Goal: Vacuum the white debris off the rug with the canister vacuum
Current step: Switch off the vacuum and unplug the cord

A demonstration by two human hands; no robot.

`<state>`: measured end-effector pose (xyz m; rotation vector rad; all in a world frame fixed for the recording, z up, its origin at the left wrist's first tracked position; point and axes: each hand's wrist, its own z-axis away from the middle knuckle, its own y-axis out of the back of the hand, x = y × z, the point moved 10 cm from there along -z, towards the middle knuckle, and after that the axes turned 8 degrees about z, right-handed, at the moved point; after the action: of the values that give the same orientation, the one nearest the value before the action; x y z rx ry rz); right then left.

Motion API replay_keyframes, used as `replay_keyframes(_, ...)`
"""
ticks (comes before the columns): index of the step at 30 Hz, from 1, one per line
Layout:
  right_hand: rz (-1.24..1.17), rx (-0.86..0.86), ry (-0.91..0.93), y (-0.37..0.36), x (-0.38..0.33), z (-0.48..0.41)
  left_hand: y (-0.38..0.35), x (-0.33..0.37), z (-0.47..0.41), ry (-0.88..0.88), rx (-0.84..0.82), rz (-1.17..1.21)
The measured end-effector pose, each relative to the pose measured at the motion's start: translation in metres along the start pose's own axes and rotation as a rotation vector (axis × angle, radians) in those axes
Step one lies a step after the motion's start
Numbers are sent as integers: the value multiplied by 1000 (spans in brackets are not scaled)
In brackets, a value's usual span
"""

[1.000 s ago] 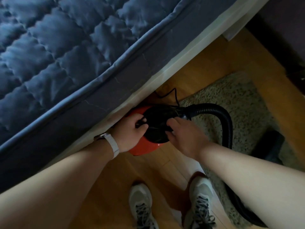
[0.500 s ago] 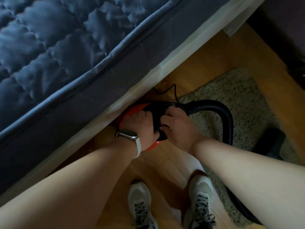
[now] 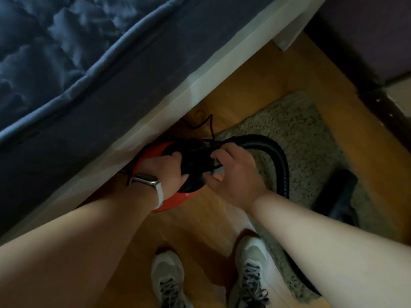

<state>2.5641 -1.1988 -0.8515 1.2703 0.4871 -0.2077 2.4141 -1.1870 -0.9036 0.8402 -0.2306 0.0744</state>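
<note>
Canister vacuum (image 3: 193, 152): is sitting on the wooden floor (image 3: 244, 81), red shell with a black top. Its far-left side is tucking under the bed frame (image 3: 178, 85), and it is just beside the near corner of the rug.
Left hand (image 3: 164, 170): is gripping the left side of the black top, fingers curling over the edge, heel lying on the red shell.
Right hand (image 3: 235, 174): is gripping the right side of the black top, fingers above and thumb below, just beside the hose joint.
Vacuum vs hands: is lying directly under and between both hands, touching each.
Counts: one vacuum, one hose, one cord, one rug, two hands, one watch, two shoes.
Hose (image 3: 282, 165): black and ribbed, is arching out from the vacuum top over the rug, then dropping behind the right forearm.
Rug (image 3: 300, 134): speckled beige pile, is lying on the floor to the right of the vacuum.
Dark nozzle shape (image 3: 335, 196): blurred, is lying on the rug, well apart from the hands.
Cord (image 3: 210, 125): thin and black, is looping on the floor behind the vacuum.
Watch (image 3: 146, 181): is sitting on the left wrist.
Shoes: left shoe (image 3: 166, 278) and right shoe (image 3: 251, 270) are standing on the floor, the right one just beside the rug edge.
In the way: the bed frame is overhanging the vacuum, with the quilted blue mattress (image 3: 55, 52) above it. The forearms are covering part of the floor and the rug's near edge.
</note>
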Motion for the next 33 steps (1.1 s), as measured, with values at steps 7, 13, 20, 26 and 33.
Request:
replay_keyframes(7, 64, -121, -460, 21, 132, 43, 15, 56, -8, -131, 91, -137)
replay_keyframes(13, 8, -190, -734, -6, 221, 87, 17, 68, -20, -151, 109, -259)
replay_keyframes(20, -175, -248, -852, -73, 251, 96, 17, 67, -20, -125, 132, -322)
replay_keyframes(26, -345, -277, -968, -107, 258, 103, 15, 63, -23, -181, 162, -306)
replay_keyframes(33, -461, -147, -1030, -71, 244, 146, 17, 44, -14, -101, 55, -91)
